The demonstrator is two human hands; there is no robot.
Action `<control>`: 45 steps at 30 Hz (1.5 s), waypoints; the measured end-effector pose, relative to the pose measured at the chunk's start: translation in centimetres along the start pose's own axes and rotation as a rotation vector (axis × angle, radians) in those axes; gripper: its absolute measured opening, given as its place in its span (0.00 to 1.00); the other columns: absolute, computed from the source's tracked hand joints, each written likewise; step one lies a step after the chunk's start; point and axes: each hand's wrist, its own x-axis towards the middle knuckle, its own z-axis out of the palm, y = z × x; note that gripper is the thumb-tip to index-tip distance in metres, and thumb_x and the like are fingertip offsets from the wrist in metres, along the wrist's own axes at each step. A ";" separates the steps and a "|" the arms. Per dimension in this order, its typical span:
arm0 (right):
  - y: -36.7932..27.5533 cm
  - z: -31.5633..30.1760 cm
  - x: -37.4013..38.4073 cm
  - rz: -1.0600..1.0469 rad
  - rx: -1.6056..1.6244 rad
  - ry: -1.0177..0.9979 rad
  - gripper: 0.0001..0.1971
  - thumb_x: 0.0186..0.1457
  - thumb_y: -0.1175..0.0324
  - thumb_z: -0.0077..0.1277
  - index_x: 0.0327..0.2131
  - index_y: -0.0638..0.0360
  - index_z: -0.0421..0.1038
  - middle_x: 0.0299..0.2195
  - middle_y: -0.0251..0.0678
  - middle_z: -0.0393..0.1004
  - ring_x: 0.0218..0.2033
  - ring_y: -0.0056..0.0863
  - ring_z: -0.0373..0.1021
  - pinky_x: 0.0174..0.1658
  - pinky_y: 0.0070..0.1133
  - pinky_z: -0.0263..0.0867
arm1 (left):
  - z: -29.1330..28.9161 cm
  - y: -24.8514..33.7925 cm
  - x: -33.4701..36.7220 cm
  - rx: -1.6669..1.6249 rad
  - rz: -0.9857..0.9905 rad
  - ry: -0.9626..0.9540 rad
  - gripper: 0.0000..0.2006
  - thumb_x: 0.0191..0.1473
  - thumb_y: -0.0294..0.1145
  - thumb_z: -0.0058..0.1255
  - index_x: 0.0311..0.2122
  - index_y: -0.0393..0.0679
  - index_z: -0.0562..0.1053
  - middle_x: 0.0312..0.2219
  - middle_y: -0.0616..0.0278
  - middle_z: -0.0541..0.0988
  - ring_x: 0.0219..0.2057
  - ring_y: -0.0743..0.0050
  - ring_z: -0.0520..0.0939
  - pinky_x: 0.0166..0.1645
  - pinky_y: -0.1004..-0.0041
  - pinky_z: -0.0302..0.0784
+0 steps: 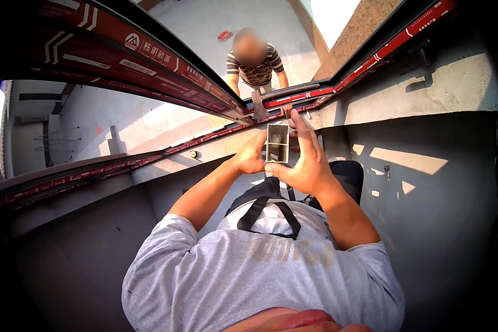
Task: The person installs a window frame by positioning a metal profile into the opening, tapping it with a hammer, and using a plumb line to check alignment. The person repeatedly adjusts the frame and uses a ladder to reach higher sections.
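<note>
Upright between my hands is a short rectangular hollow profile (277, 145), pale-walled, with a crosswise divider splitting its open top into two chambers. My left hand (250, 155) presses against its left side, fingers mostly hidden behind it. On the other side my right hand (310, 169) holds it with the thumb across the near edge and the fingers raised along the right. Just beyond, a hatchet-like tool (258, 105) with a flat metal head rests at the window frame corner (249, 117). The lower end of the profile is out of sight.
Red-wrapped frame bars (166, 63) rise at the left, with another red-wrapped frame (382, 52) at the right. Outside the corner stands another person (257, 69). A small round yellow-and-black item (193, 154) sits on the left ledge. The concrete ledge (454, 83) runs right.
</note>
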 end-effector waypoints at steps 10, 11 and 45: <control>8.0 4.2 1.0 0.354 -0.382 -0.260 0.52 0.40 0.60 0.69 0.66 0.65 0.51 0.53 0.60 0.69 0.48 0.59 0.74 0.53 0.41 0.73 | -2.0 -17.4 0.1 0.657 -0.158 0.092 0.37 0.40 0.36 0.69 0.57 0.39 0.66 0.53 0.38 0.74 0.55 0.36 0.76 0.59 0.52 0.71; 8.6 4.5 1.1 0.359 -0.385 -0.267 0.48 0.40 0.61 0.69 0.62 0.69 0.54 0.53 0.64 0.68 0.49 0.60 0.73 0.54 0.41 0.72 | -1.8 -18.6 0.0 0.719 -0.179 0.151 0.39 0.40 0.37 0.70 0.58 0.39 0.65 0.56 0.36 0.72 0.57 0.36 0.74 0.61 0.53 0.70; 33.3 10.3 8.3 0.526 -0.373 -0.014 0.51 0.43 0.61 0.69 0.67 0.55 0.49 0.54 0.59 0.67 0.52 0.56 0.71 0.54 0.40 0.71 | -6.4 -13.4 -1.2 0.650 -0.647 0.195 0.25 0.51 0.43 0.63 0.49 0.35 0.74 0.38 0.50 0.82 0.41 0.56 0.83 0.50 0.64 0.78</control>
